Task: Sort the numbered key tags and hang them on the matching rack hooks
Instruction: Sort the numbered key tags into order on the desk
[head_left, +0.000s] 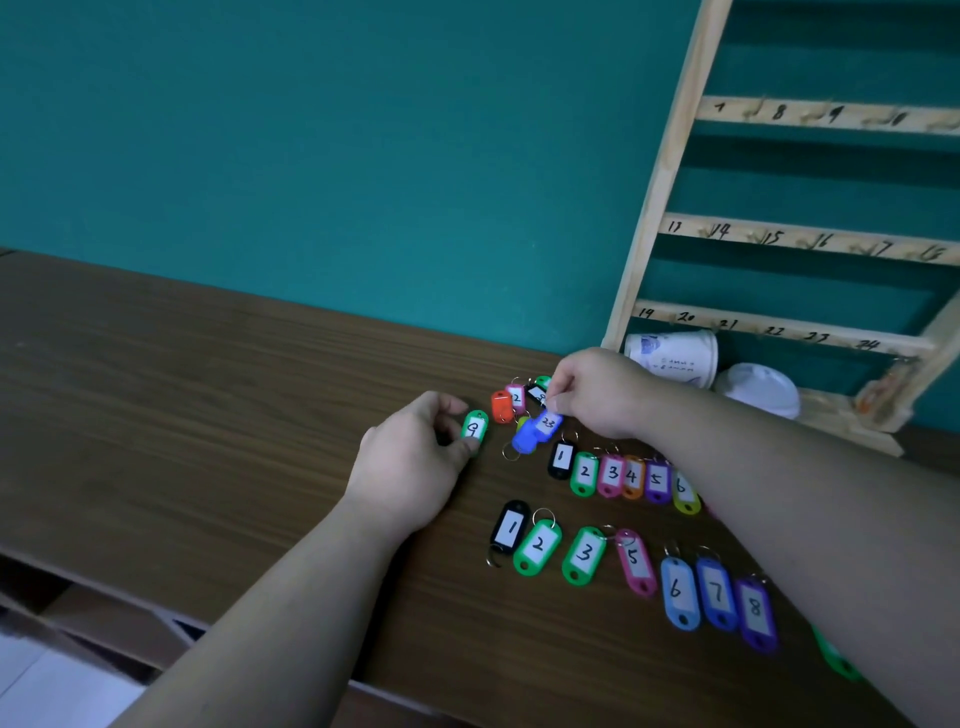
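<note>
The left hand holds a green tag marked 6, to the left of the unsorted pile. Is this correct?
Not quite. In the head view the green tag in the left hand is marked 9, not 6. It does lie left of the unsorted pile.

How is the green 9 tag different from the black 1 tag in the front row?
The green plastic tag reads 9; the black plastic tag reads 1. The left hand pinches the green one; the black one lies on the wooden table. Both carry white labels.

Green tag 9 (475, 429) pinched flat on table, blue tag 23 (546, 422) lifted, numbered rack (810, 239) upright
</note>
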